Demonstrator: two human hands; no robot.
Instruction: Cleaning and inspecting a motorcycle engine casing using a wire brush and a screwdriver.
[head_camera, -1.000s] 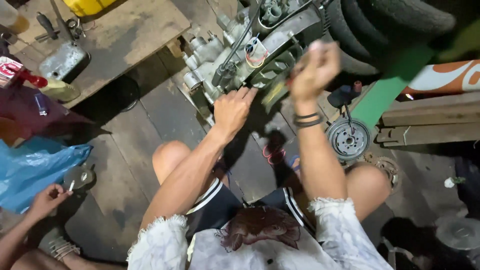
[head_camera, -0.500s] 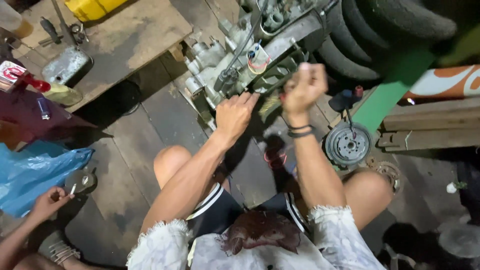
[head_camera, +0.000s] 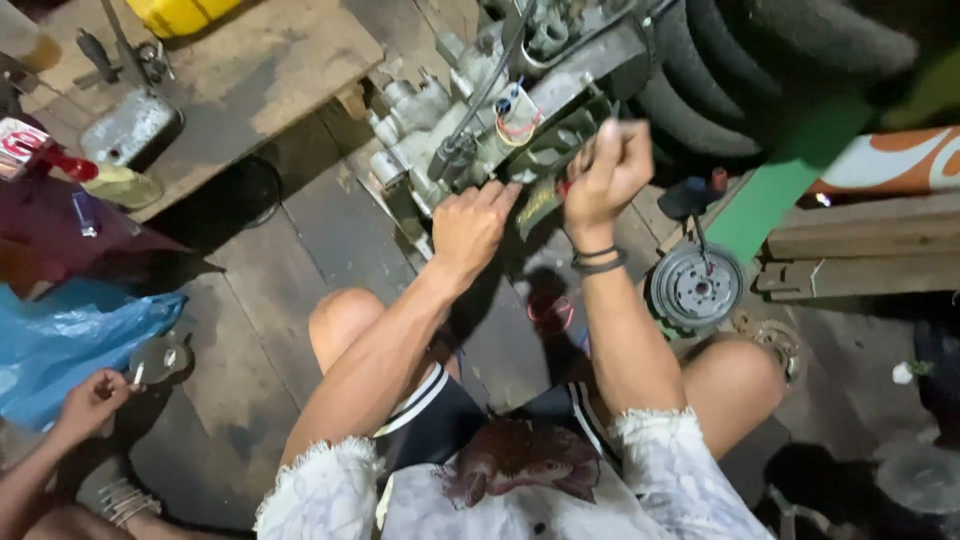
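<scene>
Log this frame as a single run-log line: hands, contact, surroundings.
left hand: resting against engine block | right hand: fisted around a thin tool, mostly hidden | round metal disc: floor, right | another person's hand: lower left

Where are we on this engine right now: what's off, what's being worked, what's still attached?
Done: a round flywheel-like disc lies loose on the floor and a metal cover sits on the wooden board. In hand: the left hand presses on the engine block while the right hand grips a thin tool at its lower edge. Left: hose and wiring remain attached to the block.
</scene>
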